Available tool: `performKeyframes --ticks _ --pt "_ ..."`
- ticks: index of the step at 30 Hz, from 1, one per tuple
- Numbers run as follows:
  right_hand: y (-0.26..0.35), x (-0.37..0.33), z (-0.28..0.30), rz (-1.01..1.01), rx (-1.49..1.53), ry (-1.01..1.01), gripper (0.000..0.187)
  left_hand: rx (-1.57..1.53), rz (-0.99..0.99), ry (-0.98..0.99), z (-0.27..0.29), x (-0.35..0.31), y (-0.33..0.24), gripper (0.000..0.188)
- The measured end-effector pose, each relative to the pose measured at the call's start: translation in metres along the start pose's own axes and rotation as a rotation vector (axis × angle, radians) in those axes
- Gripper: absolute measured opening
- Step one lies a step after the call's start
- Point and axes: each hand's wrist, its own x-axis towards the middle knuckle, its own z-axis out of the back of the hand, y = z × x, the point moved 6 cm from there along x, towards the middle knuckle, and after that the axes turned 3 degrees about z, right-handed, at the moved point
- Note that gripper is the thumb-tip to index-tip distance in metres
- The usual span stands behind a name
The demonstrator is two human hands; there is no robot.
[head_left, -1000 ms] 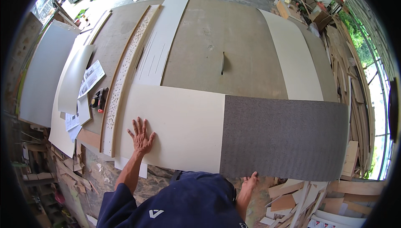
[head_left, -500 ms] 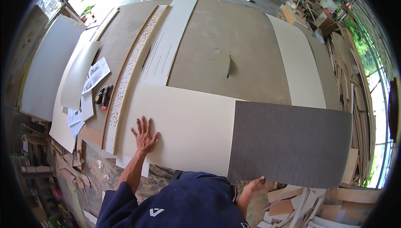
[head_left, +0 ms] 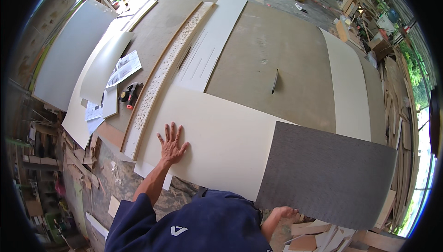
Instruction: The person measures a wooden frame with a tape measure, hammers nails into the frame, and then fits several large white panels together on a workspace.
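Observation:
My left hand lies flat with its fingers spread, pressing on a cream laminate sheet near its left end. A dark grey sheet covers the right end of the cream one and reaches past it to the right. At the grey sheet's near edge is my right hand, its fingers closed together on that edge and partly hidden. A long narrow tray-like panel with wooden edges and a speckled face stands beside the cream sheet on the left.
Beyond lies a brown board surface with a thin dark strip, a pale grey panel and a white strip. Leftward are a black-and-red power tool and printed papers. Wood offcuts lie on the floor at right.
The view has swung so that the scene shifts right and tilts. My left hand stays flat on the cream sheet, and my right hand remains at the grey sheet's near edge.

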Motion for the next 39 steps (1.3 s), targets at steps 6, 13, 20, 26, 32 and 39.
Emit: performKeyframes --ticks 6,13,20,26,32,39 --pt "0.018 0.004 -0.007 0.629 -0.130 -0.032 0.054 -0.004 -0.018 -0.017 0.001 0.006 -0.006 0.080" --pt "0.054 -0.018 -0.026 0.061 -0.110 -0.018 0.056 0.020 -0.005 0.001 0.002 0.006 -0.005 0.080" --pt "0.068 -0.015 -0.033 0.092 -0.099 -0.108 0.053 0.030 0.010 0.011 0.005 0.012 -0.007 0.079" --pt "0.077 0.020 -0.017 0.251 -0.419 0.103 0.056 0.016 0.009 0.007 0.006 0.015 -0.009 0.079" --pt "0.117 0.005 -0.040 -0.078 -0.501 0.193 0.047 0.014 0.003 -0.019 0.006 0.033 -0.016 0.078" --pt "0.119 0.002 -0.065 -0.099 -0.435 0.245 0.040 0.021 -0.010 -0.042 0.009 0.054 -0.020 0.077"
